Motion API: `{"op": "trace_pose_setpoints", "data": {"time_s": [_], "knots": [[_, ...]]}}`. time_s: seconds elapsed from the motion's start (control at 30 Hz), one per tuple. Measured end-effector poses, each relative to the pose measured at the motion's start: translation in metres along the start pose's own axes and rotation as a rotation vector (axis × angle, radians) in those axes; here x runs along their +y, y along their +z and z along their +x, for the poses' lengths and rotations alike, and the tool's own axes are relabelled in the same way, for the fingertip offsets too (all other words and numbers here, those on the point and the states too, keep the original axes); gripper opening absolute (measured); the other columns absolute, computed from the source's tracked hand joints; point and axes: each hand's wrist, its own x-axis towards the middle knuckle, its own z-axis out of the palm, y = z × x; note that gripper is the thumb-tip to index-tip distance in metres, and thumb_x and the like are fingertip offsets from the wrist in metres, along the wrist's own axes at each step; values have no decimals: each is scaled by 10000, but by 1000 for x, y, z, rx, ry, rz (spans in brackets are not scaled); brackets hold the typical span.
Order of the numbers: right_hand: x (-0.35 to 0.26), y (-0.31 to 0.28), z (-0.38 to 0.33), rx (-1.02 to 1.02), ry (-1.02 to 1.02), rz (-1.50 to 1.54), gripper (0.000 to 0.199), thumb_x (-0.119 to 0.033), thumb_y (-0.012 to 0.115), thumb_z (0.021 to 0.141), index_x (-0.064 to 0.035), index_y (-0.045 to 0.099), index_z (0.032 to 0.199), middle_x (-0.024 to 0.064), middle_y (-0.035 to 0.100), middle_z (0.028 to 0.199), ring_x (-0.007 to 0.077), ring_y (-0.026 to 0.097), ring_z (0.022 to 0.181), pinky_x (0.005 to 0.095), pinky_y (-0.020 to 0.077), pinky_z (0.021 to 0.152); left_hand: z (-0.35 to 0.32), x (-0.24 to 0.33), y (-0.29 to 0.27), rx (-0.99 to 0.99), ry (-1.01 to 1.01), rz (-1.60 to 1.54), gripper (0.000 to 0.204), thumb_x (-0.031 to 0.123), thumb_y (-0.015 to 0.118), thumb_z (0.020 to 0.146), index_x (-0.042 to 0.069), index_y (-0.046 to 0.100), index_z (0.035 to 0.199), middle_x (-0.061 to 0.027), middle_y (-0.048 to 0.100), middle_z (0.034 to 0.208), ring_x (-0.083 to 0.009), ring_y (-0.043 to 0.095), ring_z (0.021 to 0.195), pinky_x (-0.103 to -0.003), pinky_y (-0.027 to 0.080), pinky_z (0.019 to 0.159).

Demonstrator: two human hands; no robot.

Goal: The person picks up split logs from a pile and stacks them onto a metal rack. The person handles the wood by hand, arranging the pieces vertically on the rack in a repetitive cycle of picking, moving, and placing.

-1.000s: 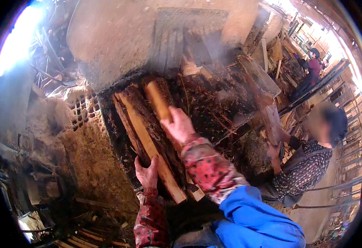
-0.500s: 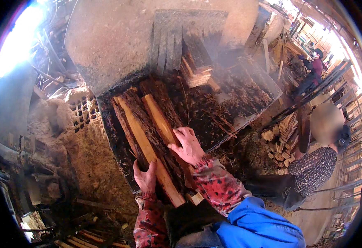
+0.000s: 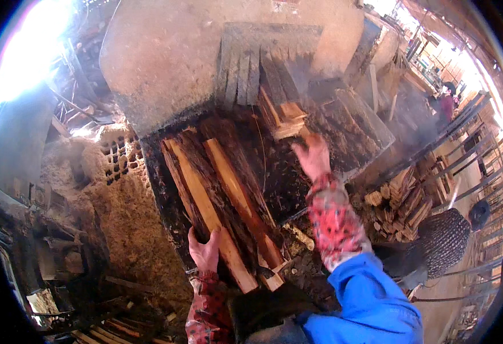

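Long bark-edged wood slabs (image 3: 201, 198) lie side by side on a dark metal table (image 3: 158, 189) in front of me. My left hand (image 3: 204, 250) rests at the near left edge of the outermost slab, thumb and fingers apart, the thumb touching the wood. Farther out, my right hand (image 3: 313, 157) is stretched over the table with its fingers spread and nothing in them. Just beyond its fingertips is a small stack of pale sawn strips (image 3: 290, 121), sticking out by dark hanging flaps (image 3: 243, 71).
A big tan machine housing (image 3: 160, 63) stands behind the table. Bark scraps litter the table's right part. Split wood (image 3: 400, 198) is piled at the right, where a person in a patterned top (image 3: 443, 241) stands close. Another person (image 3: 447, 103) is farther back.
My right hand has left the slabs and moved away and rightward toward the sawn strips. My left hand stays at the slab edge. The nearby person at the right has shifted posture.
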Motion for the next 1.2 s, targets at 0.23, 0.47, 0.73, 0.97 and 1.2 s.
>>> {"op": "trace_pose_setpoints", "data": {"time_s": [0.23, 0.47, 0.73, 0.97, 1.2], "knots": [[37, 36, 101, -406, 268, -295, 940, -675, 617, 700, 54, 469, 1274, 319, 427, 1303, 428, 438, 1216, 494, 401, 980, -3, 11, -2, 53, -22, 69, 513, 110, 748, 762, -45, 492, 1180, -73, 656, 1001, -141, 603, 866, -283, 493, 801], [64, 21, 112, -547, 247, -410, 1006, -578, 722, 582, 0, 423, 1349, 279, 440, 1333, 410, 468, 1216, 477, 400, 996, 0, 4, -1, 37, -56, 40, 550, 94, 751, 752, -48, 475, 1206, -90, 640, 1055, -160, 603, 912, -292, 491, 826], [59, -57, 18, -529, 365, -144, 997, -560, 754, 586, 75, 434, 1286, 273, 565, 1199, 392, 530, 1156, 441, 439, 953, -2, -3, -1, 49, -32, -24, 564, 117, 772, 751, -60, 478, 1198, -79, 642, 1039, -136, 593, 902, -277, 481, 833], [26, -88, -116, -309, 363, 73, 660, -363, 738, 742, 85, 504, 1166, 308, 598, 1063, 436, 578, 1030, 436, 477, 872, 0, -1, -1, 29, 4, -35, 598, 157, 779, 750, -63, 471, 1213, -94, 645, 1040, -159, 606, 912, -290, 488, 831], [-65, -141, -211, -351, 536, 648, 541, -249, 806, 748, 33, 517, 1108, 69, 586, 1041, 118, 519, 987, 282, 429, 879, 1, -7, -4, 44, -13, -122, 624, 135, 759, 760, -64, 432, 1253, -105, 636, 1047, -165, 600, 927, -297, 493, 837]]}}
